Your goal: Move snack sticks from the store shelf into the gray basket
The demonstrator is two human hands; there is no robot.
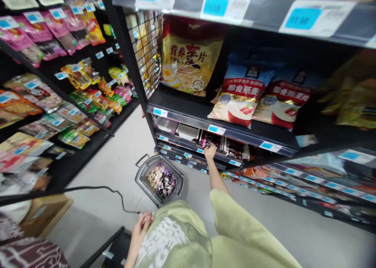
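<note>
My right hand (209, 151) reaches to a low shelf, at the front of an open box of small dark-wrapped packets (212, 139). Its fingers are bent together at the box's front edge, and what they grip is too small to make out. Close to my waist, my left hand (143, 223) is closed, with a black cable (117, 193) running up to it. Its contents are hidden. On the floor between the shelves stands a grey plastic basket (140, 178) with a raised handle. Many small wrapped packets (162, 180), beige, purple and dark, lie inside it.
Bags of oat flakes (239, 90) and a gold cereal bag (190, 56) stand on the shelf above. More open boxes (188, 132) flank the dark packets. Snack racks (88, 103) line the left side. A cardboard box (44, 213) stands at the lower left.
</note>
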